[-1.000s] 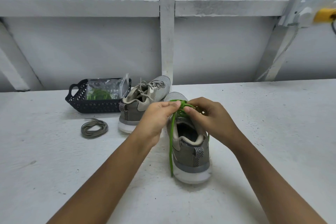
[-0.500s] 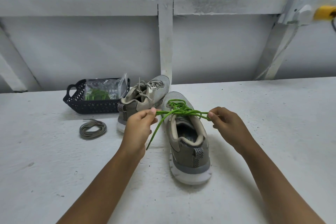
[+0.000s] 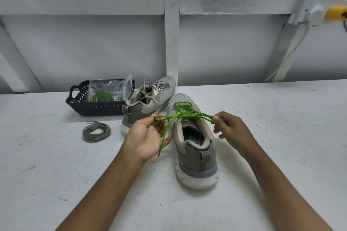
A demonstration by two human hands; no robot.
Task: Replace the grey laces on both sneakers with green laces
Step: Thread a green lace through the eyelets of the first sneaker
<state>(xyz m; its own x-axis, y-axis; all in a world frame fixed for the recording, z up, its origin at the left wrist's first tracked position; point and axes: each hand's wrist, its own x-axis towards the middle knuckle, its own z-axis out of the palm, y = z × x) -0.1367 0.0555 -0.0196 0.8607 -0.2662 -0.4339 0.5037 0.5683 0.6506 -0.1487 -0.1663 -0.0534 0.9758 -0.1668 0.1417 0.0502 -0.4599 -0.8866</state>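
Bow-tightening step: left hand and right hand each pinch a green lace loop, pulled taut across near sneaker; next, probably release, then unlace grey-laced sneaker just behind.

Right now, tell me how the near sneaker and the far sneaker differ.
The near sneaker wears a green lace; the far sneaker has grey laces. The left hand and right hand pinch the near sneaker's lace; no hand touches the far sneaker. The near sneaker points its heel at the camera; the far sneaker sits angled, toe toward the back right. Both are grey with white soles.
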